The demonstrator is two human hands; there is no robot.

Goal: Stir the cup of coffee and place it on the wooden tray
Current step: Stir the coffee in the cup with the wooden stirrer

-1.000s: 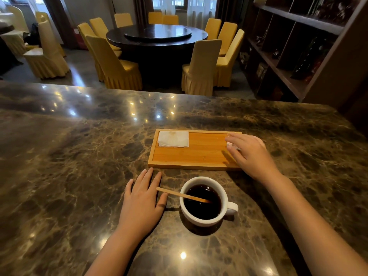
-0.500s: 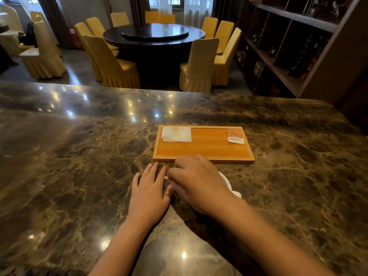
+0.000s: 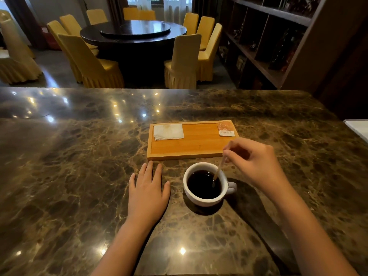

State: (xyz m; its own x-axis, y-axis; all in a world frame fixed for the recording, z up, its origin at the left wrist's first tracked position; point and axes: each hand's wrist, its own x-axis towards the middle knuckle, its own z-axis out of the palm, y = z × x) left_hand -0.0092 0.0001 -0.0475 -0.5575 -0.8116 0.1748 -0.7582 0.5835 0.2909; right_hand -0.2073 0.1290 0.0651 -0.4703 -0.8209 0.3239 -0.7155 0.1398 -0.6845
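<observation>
A white cup (image 3: 191, 198) full of black coffee stands on the marble counter, just in front of the wooden tray (image 3: 199, 148), with its handle to the right. My right hand (image 3: 253, 162) hovers to the right of the cup, fingers pinched on a thin wooden stir stick (image 3: 219, 169). The stick slants down with its lower end in the coffee. My left hand (image 3: 148, 190) lies flat on the counter left of the cup, fingers apart, holding nothing.
On the tray lie a folded white napkin (image 3: 168, 131) at the back left and a small orange sachet (image 3: 226, 128) at the back right. The counter's far edge (image 3: 179, 89) drops to a dining room with yellow chairs. A white object (image 3: 358, 128) sits at the right edge.
My right hand left the tray's right end, swept over the cup, took the stir stick that rested across the rim, and now holds it upright in the coffee. My left hand stayed flat.
</observation>
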